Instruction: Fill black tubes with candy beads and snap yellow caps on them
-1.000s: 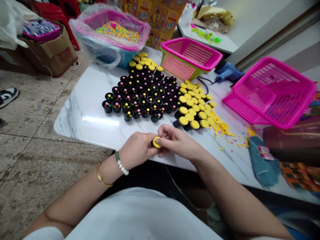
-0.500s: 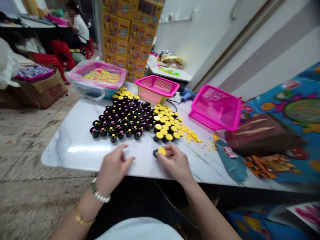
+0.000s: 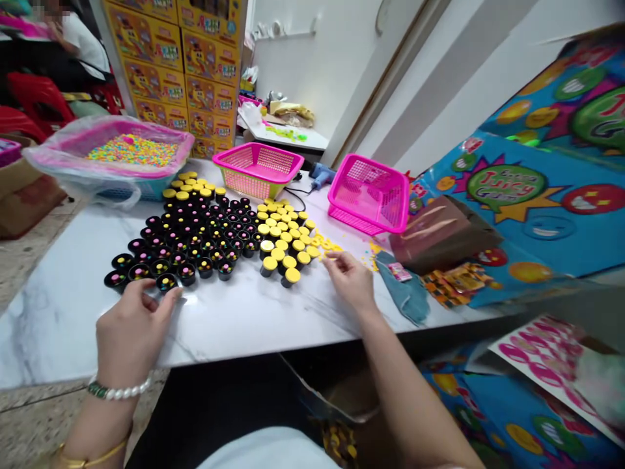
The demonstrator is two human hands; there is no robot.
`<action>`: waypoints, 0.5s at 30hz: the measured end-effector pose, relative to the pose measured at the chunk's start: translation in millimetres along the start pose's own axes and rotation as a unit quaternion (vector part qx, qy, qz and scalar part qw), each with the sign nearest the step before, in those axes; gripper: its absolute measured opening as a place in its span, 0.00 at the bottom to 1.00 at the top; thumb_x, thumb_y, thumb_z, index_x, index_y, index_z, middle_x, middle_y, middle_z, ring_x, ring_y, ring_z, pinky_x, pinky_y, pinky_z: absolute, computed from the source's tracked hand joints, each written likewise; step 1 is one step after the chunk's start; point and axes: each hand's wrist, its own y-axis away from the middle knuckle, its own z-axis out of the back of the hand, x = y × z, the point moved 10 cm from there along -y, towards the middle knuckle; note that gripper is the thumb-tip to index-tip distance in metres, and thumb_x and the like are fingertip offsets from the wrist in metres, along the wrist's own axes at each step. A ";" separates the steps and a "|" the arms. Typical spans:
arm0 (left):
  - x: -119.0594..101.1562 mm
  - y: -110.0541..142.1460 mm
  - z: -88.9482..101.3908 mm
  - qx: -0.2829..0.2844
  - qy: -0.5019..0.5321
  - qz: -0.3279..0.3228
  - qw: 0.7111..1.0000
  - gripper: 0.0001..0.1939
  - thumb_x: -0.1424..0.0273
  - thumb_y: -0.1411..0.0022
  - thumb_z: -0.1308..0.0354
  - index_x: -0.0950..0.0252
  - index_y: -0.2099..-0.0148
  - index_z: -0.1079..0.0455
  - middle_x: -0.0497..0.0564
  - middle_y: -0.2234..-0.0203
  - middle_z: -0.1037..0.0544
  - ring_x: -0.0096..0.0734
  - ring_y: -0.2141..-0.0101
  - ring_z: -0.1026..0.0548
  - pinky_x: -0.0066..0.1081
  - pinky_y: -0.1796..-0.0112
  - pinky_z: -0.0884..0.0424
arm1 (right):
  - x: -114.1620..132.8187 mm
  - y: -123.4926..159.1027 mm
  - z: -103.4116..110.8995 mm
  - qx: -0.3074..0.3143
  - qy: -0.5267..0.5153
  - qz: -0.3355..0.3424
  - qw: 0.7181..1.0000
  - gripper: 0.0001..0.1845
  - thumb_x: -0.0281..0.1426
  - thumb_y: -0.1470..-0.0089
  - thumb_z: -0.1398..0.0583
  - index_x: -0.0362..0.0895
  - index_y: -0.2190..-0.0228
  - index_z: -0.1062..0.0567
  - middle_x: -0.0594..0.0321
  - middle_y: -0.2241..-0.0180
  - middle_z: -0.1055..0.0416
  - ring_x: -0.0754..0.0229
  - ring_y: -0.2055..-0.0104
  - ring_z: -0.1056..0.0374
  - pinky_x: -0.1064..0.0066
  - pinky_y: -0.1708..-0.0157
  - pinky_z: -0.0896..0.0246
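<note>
My left hand [image 3: 133, 319] has its thumb and fingers around a small black cup [image 3: 166, 283] at the near edge of a group of uncapped cups. Pink, yellow and other bright beads show inside these cups. My right hand [image 3: 352, 281] is beside the loose yellow lids [image 3: 326, 243], its thumb and forefinger close together; whatever is between them is too small to make out. Between my hands stand several black cups capped with yellow lids [image 3: 279, 244]. More capped cups [image 3: 188, 185] stand behind the uncapped ones.
A plastic-lined pink basket [image 3: 131, 153] of bright beads stands back left. Two pink baskets [image 3: 258, 163] and a blue glue gun [image 3: 322, 176] are farther back. A brown bag [image 3: 439, 231] and a blue cloth [image 3: 405, 293] lie right on the marble-patterned table [image 3: 234, 332].
My right hand has let go of a capped cup, now at the front of the capped group, and moved to the lids. My left hand has moved left onto an uncapped cup. The view has swung right.
</note>
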 end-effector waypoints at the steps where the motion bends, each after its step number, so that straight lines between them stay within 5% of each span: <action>1: -1.4 -0.7 0.2 -0.005 -0.005 -0.008 1.000 0.19 0.53 0.39 0.45 0.62 0.54 0.32 0.46 0.79 0.29 0.37 0.76 0.29 0.31 0.72 0.41 | -6.4 -11.6 3.7 -0.006 0.066 0.015 0.998 0.21 0.45 0.46 0.42 0.42 0.61 0.22 0.59 0.71 0.28 0.57 0.69 0.32 0.66 0.65 0.39; 4: -1.0 2.0 2.6 -0.013 -0.011 -0.005 1.000 0.18 0.56 0.39 0.43 0.63 0.55 0.30 0.46 0.79 0.28 0.36 0.76 0.28 0.30 0.72 0.40 | -30.3 -38.3 -8.9 0.059 0.215 0.019 0.975 0.20 0.43 0.48 0.40 0.43 0.60 0.19 0.53 0.65 0.27 0.52 0.63 0.31 0.64 0.64 0.40; 8: -11.0 22.3 15.0 -0.032 0.021 -0.025 0.999 0.16 0.59 0.39 0.41 0.65 0.55 0.30 0.46 0.77 0.28 0.31 0.75 0.28 0.28 0.70 0.37 | -41.7 -43.3 -22.9 0.085 0.268 0.042 0.959 0.15 0.39 0.46 0.42 0.45 0.65 0.19 0.53 0.63 0.26 0.52 0.62 0.31 0.65 0.66 0.41; 15: -83.0 52.6 -4.2 0.050 0.132 -0.179 0.974 0.09 0.67 0.37 0.44 0.66 0.55 0.32 0.50 0.69 0.27 0.31 0.68 0.28 0.30 0.65 0.31 | -22.7 -36.7 -30.0 0.050 0.341 0.123 0.931 0.13 0.33 0.47 0.46 0.40 0.70 0.23 0.47 0.61 0.27 0.47 0.58 0.32 0.63 0.68 0.40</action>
